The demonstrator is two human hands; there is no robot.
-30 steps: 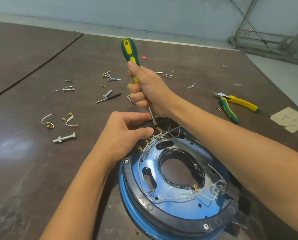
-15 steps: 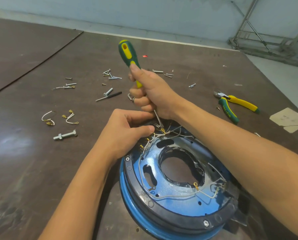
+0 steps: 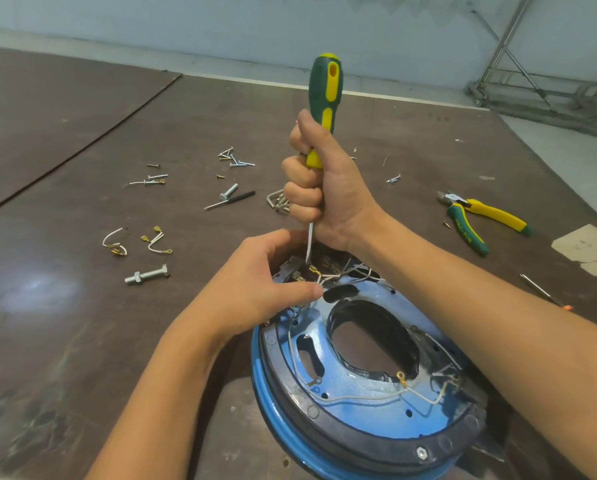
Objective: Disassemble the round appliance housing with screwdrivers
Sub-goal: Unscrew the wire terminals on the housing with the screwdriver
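Observation:
A round blue housing (image 3: 352,403) with a black ring and a large central hole lies on the dark table, white wires with brass terminals running across it. My right hand (image 3: 324,188) grips a green and yellow screwdriver (image 3: 324,95) nearly upright, fist round the handle. Its thin shaft points down into the cluster of terminals (image 3: 316,271) at the housing's far rim. My left hand (image 3: 255,289) holds the rim beside that cluster, thumb lying over the wires, fingers curled over the far edge.
Loose screws (image 3: 233,157), a bolt with nut (image 3: 147,274), short wire pieces (image 3: 115,242), a small black-handled tool (image 3: 229,200) and a bent metal clip (image 3: 276,200) lie at the left and behind. Green and yellow pliers (image 3: 477,220) and a paper scrap (image 3: 591,249) lie at the right.
The screwdriver has swung from leaning left to nearly upright, its tip staying at the terminals. My right hand shifted with it. My left hand stays on the rim.

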